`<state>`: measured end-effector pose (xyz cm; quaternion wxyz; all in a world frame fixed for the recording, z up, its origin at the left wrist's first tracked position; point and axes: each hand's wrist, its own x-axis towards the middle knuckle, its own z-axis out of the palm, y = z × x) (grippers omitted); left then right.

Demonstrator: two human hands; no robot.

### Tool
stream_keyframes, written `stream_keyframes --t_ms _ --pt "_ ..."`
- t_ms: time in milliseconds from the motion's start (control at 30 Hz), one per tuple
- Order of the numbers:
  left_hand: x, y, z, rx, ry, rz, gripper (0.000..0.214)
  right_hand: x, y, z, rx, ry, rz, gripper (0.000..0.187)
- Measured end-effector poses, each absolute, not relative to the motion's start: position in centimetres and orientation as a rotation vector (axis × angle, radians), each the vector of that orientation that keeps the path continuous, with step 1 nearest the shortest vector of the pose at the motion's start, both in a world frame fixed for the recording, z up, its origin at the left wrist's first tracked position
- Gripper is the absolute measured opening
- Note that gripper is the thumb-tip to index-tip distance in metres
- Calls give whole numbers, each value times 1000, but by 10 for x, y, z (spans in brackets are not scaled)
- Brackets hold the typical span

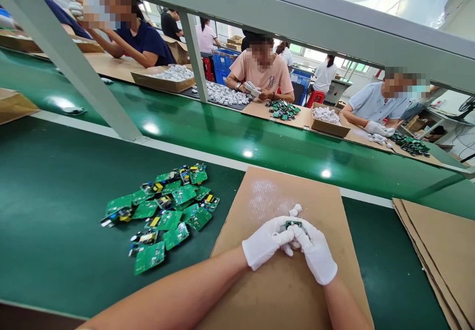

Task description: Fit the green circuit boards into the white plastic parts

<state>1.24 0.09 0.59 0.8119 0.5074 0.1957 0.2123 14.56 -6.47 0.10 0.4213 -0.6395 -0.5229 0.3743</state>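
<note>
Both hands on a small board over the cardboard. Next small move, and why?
Probably press the small board into the white piece: left hand and right hand both clasp it over the cardboard sheet, only a green edge showing. The board pile lies apart, to the left.

Two hands (264,243), one board (294,224), one board pile (166,211)

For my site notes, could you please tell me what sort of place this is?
Probably an electronics assembly line: a green conveyor belt, piles of circuit boards, and gloved workers opposite.
</note>
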Motion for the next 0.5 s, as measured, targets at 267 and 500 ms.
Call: stream_keyframes --t_ms 267,500 --pt "7 13 16 763 400 517 26 168 -64 -6 -1719 -1092 679 45" --pt "6 33 10 877 711 704 69 173 -47 -24 -1828 -1633 136 46"
